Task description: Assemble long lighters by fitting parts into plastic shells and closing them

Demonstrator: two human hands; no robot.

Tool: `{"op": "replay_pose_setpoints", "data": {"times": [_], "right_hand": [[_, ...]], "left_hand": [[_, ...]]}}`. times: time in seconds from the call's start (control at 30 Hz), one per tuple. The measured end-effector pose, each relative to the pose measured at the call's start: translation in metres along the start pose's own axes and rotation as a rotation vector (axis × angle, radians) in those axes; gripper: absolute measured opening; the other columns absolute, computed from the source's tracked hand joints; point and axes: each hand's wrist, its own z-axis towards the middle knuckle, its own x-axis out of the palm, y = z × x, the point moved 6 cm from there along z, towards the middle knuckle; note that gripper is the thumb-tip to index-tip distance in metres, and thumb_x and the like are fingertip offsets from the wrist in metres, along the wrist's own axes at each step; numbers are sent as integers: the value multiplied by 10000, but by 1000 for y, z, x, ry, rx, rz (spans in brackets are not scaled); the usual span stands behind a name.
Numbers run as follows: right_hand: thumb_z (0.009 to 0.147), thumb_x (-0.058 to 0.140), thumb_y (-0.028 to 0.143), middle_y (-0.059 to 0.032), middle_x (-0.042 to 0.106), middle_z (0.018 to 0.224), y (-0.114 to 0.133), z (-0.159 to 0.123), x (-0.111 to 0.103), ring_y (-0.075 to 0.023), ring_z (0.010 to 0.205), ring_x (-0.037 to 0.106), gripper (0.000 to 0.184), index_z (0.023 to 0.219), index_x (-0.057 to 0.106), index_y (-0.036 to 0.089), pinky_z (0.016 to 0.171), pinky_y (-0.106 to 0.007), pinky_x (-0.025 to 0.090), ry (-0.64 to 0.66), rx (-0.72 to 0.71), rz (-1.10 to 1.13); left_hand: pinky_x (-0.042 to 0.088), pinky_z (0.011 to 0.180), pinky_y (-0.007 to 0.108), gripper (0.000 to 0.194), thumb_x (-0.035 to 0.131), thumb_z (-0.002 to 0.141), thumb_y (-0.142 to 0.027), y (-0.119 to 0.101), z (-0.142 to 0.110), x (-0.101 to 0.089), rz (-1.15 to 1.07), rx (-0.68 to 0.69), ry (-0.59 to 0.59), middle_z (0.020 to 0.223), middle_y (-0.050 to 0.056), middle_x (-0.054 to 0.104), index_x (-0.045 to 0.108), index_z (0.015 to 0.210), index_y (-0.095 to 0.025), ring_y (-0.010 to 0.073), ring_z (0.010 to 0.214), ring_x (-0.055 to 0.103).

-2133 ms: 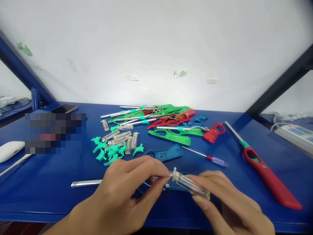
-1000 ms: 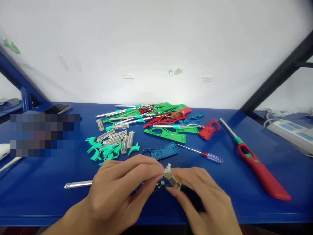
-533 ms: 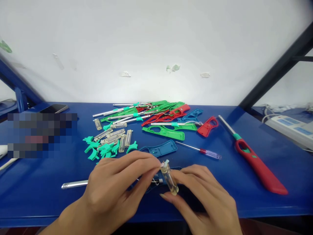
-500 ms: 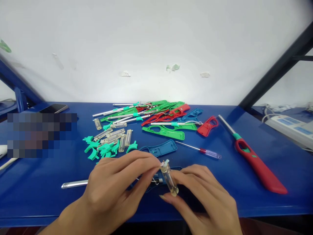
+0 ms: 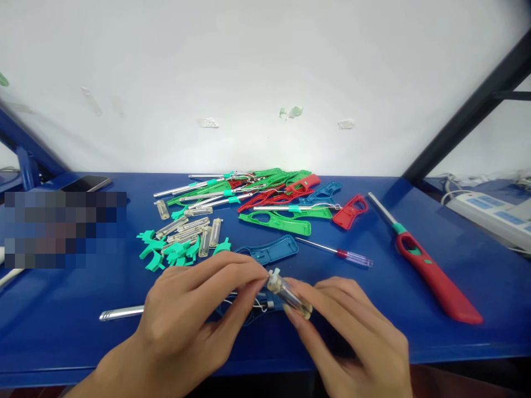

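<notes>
A clear lighter fuel tank [image 5: 289,293] with a white valve at its top is tilted between both hands. My right hand [image 5: 352,326] pinches the tank's body between thumb and index finger. At the valve end, my left hand [image 5: 199,309] has its fingertips pinched together, touching the top; whether they hold a small part there cannot be made out. Beneath the hands lies a blue lighter casing half [image 5: 244,318] with white wires, largely hidden. A silver lighter tube [image 5: 122,313] sticks out to the left from behind my left hand.
Several loose fuel tanks [image 5: 188,231] and teal triggers [image 5: 176,251] lie left of centre. Behind them are green casing halves [image 5: 277,222], red casing halves [image 5: 350,211] and silver tubes. A screwdriver [image 5: 336,251], a red assembled lighter [image 5: 440,276], a power strip [image 5: 493,215] and a phone [image 5: 89,183] are around.
The fuel tank has tipped from nearly upright to a stronger slant, its lower end swinging right. My right thumb has come up against it. The view has shifted slightly.
</notes>
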Motion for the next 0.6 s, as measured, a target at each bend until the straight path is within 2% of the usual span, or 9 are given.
{"op": "replay_pose_setpoints", "data": {"times": [0.33, 0.6], "right_hand": [[1001, 763, 76, -19, 816, 956, 0, 0, -2, -135, 829, 746, 322, 1302, 774, 190, 771, -271, 646, -25, 9, 8], [1013, 737, 68, -4, 790, 918, 2, 0, -1, -132, 813, 735, 339, 1330, 766, 184, 755, -266, 638, 27, -4, 19]], "left_hand": [[637, 729, 174, 186, 652, 1073, -97, -2, -1, -1, 5, -9, -16, 1014, -39, 837, 686, 1148, -263, 105, 836, 822], [620, 740, 170, 176, 638, 1083, -78, -3, 2, 0, 20, 16, 0, 998, -34, 827, 682, 1137, -239, 100, 857, 818]]}}
